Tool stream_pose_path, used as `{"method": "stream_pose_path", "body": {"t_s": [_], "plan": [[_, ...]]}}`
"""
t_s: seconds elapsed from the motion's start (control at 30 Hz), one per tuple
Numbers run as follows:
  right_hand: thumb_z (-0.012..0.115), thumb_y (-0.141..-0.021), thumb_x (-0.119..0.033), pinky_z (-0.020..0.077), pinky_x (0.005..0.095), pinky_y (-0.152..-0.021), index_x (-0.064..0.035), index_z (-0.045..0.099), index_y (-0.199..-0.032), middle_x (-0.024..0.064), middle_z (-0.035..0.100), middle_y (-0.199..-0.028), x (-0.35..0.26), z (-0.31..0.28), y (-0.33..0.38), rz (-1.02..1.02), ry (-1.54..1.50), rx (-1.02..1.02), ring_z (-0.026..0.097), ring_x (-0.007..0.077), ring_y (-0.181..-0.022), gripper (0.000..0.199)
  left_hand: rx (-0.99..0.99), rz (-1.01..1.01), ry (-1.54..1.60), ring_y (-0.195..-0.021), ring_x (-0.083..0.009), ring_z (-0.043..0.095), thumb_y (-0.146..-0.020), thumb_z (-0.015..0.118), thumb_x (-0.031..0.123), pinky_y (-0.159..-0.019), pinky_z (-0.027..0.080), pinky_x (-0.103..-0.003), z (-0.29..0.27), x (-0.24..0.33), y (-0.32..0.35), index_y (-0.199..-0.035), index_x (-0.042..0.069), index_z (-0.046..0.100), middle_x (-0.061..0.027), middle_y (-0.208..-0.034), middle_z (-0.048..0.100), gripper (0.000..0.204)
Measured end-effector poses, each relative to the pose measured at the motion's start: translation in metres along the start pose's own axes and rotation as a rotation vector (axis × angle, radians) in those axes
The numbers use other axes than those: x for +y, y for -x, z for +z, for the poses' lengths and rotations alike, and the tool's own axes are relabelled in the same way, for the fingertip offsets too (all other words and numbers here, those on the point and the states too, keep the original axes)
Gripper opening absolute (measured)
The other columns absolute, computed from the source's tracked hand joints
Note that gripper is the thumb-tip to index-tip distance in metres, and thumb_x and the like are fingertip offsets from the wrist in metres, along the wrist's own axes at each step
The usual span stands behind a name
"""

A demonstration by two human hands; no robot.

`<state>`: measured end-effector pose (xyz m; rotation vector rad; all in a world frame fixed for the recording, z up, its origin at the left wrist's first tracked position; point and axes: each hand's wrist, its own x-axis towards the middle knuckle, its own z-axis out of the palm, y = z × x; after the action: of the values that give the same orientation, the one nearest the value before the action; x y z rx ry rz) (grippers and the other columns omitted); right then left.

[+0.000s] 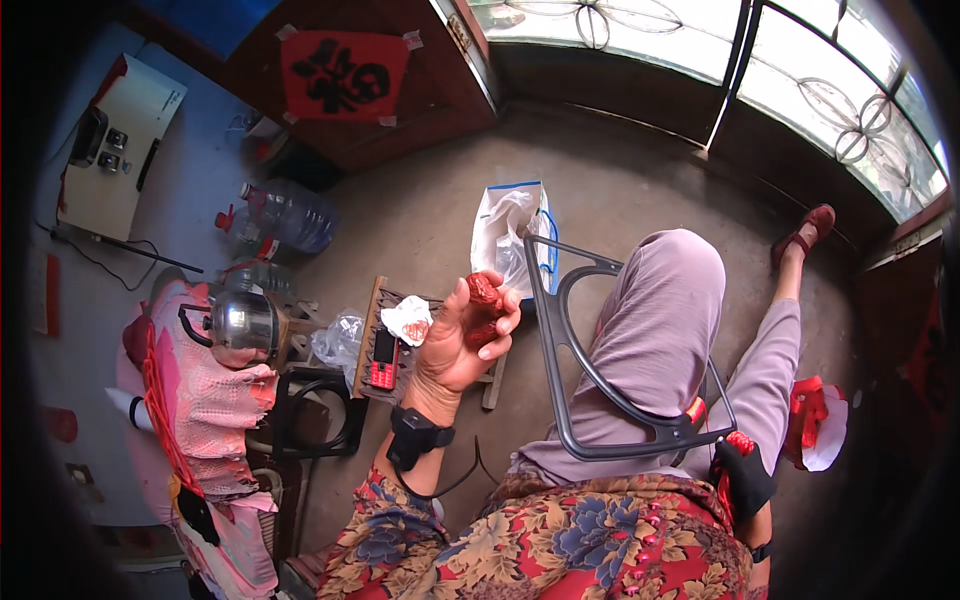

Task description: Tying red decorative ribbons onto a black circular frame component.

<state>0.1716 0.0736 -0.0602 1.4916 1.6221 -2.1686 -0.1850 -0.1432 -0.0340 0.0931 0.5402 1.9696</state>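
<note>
My left hand is raised, palm toward me, its fingers curled round a glossy, wrinkled dark-red thing. More dark red shows lower in the palm; whether it is a second piece I cannot tell. Across my thigh rests a black frame with curved inner bars, a red and gold piece against its lower bar. By the frame's lower right corner is my right hand, dark-covered and closed, with a bumpy red thing at its top. Its fingers are mostly hidden.
A small wooden stool bears a crumpled, stained tissue and a red phone. Ahead stands a paper bag with clear plastic inside. Left are a kettle, plastic bottles and another black frame. A red-and-white bundle lies right.
</note>
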Motion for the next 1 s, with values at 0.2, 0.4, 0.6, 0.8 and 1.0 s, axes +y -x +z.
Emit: {"method": "stream_pose_path", "body": {"t_s": [0.2, 0.4, 0.6, 0.8, 1.0], "plan": [[0.059, -0.087, -0.017, 0.0342, 0.022, -0.052, -0.009, 0.055, -0.076, -0.003, 0.049, -0.061, 0.03, -0.016, -0.016, -0.007, 0.013, -0.017, 0.044, 0.0061, -0.055, 0.013, 0.075, 0.176, -0.385, -0.082, -0.0178, 0.054, -0.086, 0.063, 0.029, -0.048, 0.043, -0.019, 0.025, -0.004, 0.013, -0.121, 0.006, 0.05, -0.0155, -0.103, 0.057, 0.044], [0.061, -0.087, -0.011, 0.0341, 0.0185, -0.053, -0.0102, 0.059, -0.083, -0.0061, 0.049, -0.065, 0.085, -0.044, -0.043, -0.025, -0.027, -0.052, 0.044, 0.0021, -0.059, 0.005, 0.098, 0.312, -0.695, -0.075, -0.0132, 0.059, -0.081, 0.07, 0.02, -0.048, 0.042, -0.015, 0.04, -0.012, 0.025, -0.115, 0.001, 0.052, -0.0138, -0.097, 0.061, 0.042], [0.063, -0.087, -0.014, 0.0374, 0.0194, -0.048, -0.0114, 0.061, -0.086, -0.0034, 0.055, -0.062, 0.068, -0.033, -0.042, 0.083, -0.113, -0.017, 0.05, 0.005, -0.053, 0.003, -0.012, 0.392, -0.888, -0.074, -0.0161, 0.061, -0.077, 0.074, 0.016, -0.065, 0.05, -0.027, 0.087, -0.02, 0.051, -0.1, -0.003, 0.059, -0.0112, -0.086, 0.062, 0.033], [0.062, -0.087, -0.014, 0.0372, 0.0197, -0.048, -0.0112, 0.06, -0.085, -0.0032, 0.054, -0.062, 0.048, -0.022, -0.04, 0.069, -0.084, -0.005, 0.049, 0.0053, -0.052, 0.004, -0.761, 0.423, -0.298, -0.084, -0.0304, 0.062, -0.089, 0.056, 0.003, -0.07, 0.05, -0.032, 0.156, -0.057, 0.075, -0.104, -0.009, 0.062, -0.0204, -0.098, 0.062, 0.02], [0.062, -0.087, -0.015, 0.0369, 0.0201, -0.048, -0.011, 0.059, -0.084, -0.003, 0.054, -0.062, 0.044, -0.019, -0.036, 0.066, -0.072, 0.019, 0.049, 0.0056, -0.052, 0.005, -0.725, 0.339, -0.122, -0.088, -0.0312, 0.062, -0.089, 0.058, 0.01, -0.075, 0.049, -0.033, 0.157, -0.066, 0.092, -0.104, -0.014, 0.059, -0.0224, -0.103, 0.062, 0.028]]}}
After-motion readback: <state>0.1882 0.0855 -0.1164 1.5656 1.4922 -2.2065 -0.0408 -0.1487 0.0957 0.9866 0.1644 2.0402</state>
